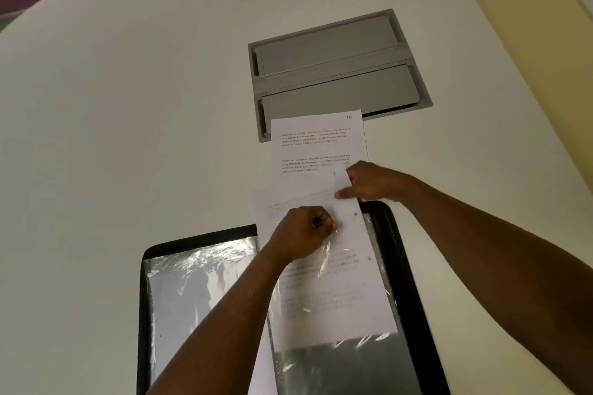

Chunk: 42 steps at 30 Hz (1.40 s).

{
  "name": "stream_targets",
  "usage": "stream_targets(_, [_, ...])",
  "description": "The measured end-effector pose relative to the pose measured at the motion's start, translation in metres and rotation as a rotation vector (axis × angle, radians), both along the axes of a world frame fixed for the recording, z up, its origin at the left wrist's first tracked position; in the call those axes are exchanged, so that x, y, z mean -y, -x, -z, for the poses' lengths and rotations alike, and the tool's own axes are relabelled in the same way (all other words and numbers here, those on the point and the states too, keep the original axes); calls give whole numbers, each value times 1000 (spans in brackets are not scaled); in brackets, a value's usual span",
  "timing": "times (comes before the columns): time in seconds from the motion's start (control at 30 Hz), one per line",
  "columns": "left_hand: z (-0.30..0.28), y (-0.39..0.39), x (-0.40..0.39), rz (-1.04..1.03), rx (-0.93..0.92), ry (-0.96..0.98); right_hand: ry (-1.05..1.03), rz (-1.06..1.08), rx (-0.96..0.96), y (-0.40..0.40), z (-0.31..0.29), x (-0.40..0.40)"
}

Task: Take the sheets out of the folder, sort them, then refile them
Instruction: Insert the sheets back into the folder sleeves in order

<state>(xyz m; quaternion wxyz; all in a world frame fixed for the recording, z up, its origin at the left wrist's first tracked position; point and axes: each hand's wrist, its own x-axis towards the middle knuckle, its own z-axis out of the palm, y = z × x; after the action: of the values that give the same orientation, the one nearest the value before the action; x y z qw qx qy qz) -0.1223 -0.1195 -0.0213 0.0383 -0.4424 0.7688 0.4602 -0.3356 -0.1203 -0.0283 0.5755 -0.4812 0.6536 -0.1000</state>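
A black folder [414, 282] lies open on the white table, with clear plastic sleeves [199, 269] on both sides. A printed sheet [337, 292] sticks halfway out of the top of the right-hand sleeve. My left hand [305, 232] pinches the sleeve's top edge over that sheet. My right hand [369, 183] pinches the sheet's upper right edge, just beyond the folder's top. Another printed sheet [317, 141], marked "10" at its corner, lies flat on the table beyond the folder. The left sleeve holds white paper.
A grey metal cable hatch [337, 74] with two flaps is set into the table [128, 106] right behind the loose sheet, which overlaps its front edge. A yellowish wall [529, 26] runs along the right side. The table's curved edge is at the far left.
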Motion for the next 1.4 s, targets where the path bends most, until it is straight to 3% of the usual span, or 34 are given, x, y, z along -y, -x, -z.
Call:
stream_targets(0.07, [-4, -7, 2, 36, 62, 37, -128, -209, -60, 4, -4, -1])
stream_targets(0.13, [-6, -18, 5, 114, 148, 22, -189, -285, -64, 10, -6, -2])
stream_targets(0.2, [-4, -28, 9, 187, 227, 12, -134, -186, 19, 11, -4, -2])
stream_targets(0.27, [-5, -36, 12, 168, 235, 21, -42, 48, 146, 3, -2, -3])
stream_targets(0.33, [-5, -39, 13, 96, 180, 17, 118, 138, 94, -5, 2, -1])
stream_targets(0.43, [-6, -40, 13, 46, 143, 17, 205, -63, -70, -11, 4, 2])
stream_targets(0.6, [-2, -40, 11, 30, 126, 38, -66, -556, -175, -10, -14, 6])
stream_targets(0.7, [-2, -37, 8, 5, 85, 14, -75, -523, -123, -14, -15, 6])
stream_targets(0.87, [-2, -38, 7, -2, 75, 25, -150, -716, -201, -25, -19, 6])
stream_targets(1.1, [-4, -43, 9, -60, 28, 23, 20, -485, -141, -12, -21, 7])
stream_targets(1.4, [-5, -39, 12, -23, 44, -12, -11, -592, -142, -24, -24, 15])
